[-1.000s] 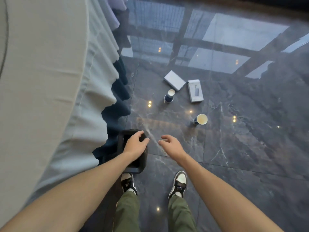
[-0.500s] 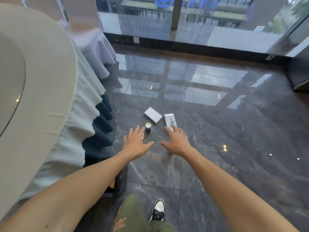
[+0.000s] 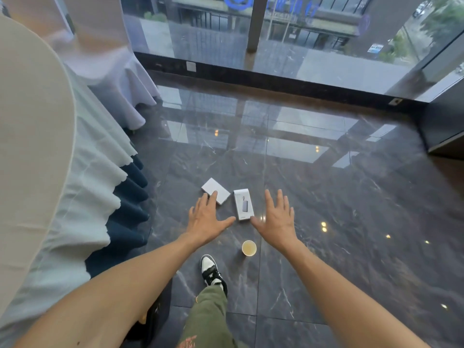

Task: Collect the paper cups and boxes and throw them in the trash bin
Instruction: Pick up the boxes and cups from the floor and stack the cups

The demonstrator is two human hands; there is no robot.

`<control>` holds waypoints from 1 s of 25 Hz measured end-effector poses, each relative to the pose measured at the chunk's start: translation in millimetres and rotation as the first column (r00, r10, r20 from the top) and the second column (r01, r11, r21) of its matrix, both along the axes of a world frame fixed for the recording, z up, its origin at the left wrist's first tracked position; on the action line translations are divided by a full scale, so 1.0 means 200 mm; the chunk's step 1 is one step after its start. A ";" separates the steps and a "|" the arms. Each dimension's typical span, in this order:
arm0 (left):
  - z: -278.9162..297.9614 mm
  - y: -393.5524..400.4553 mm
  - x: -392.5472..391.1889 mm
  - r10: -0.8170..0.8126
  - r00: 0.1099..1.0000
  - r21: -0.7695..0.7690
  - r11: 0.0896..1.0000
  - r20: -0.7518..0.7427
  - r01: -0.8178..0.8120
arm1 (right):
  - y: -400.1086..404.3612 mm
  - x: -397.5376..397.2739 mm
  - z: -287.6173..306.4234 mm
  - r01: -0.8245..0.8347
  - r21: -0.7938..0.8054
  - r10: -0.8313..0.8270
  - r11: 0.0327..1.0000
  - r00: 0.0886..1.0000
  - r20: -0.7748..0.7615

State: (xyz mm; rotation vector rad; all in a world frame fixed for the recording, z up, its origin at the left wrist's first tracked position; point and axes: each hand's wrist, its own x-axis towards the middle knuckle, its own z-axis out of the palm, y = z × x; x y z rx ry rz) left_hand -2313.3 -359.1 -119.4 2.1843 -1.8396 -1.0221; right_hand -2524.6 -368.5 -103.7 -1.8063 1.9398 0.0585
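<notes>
Two white boxes lie on the dark marble floor: a plain one (image 3: pixel 217 190) and a printed one (image 3: pixel 243 204) just to its right. A paper cup (image 3: pixel 248 248) with pale liquid stands nearer to me, between my forearms. My left hand (image 3: pixel 206 218) is spread flat, fingertips overlapping the plain box's near edge in view. My right hand (image 3: pixel 275 219) is spread to the right of the printed box, holding nothing. The second cup is hidden, perhaps behind my left hand. A black bin (image 3: pixel 155 315) peeks out under my left forearm.
A round table with a pale draped cloth (image 3: pixel 82 187) and navy underskirt fills the left. A white-covered chair (image 3: pixel 110 71) stands behind it. A glass wall (image 3: pixel 276 38) runs across the back. My shoe (image 3: pixel 211 271) is stepping forward on the floor.
I have let go of the bin and stepped toward the boxes. Both hands rose and spread. The upright cup is now hidden and the other cup reappears near my foot.
</notes>
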 end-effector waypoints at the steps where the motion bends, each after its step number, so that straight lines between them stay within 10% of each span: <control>1: -0.03 -0.08 0.00 0.002 1.000 0.032 0.999 -0.014 -0.002 | -0.05 -0.01 -0.03 0.028 0.030 -0.028 0.999 1.000 0.007; 15: -0.66 -0.86 -0.02 0.325 0.925 0.237 0.931 -0.198 -0.276 | -0.87 -0.11 -0.74 0.135 0.174 -0.135 0.975 0.991 -0.012; 25: -2.04 -1.20 -0.28 0.370 0.897 0.262 0.915 -0.240 -0.308 | -1.11 -0.23 -2.21 0.170 0.291 -0.189 0.942 0.981 0.039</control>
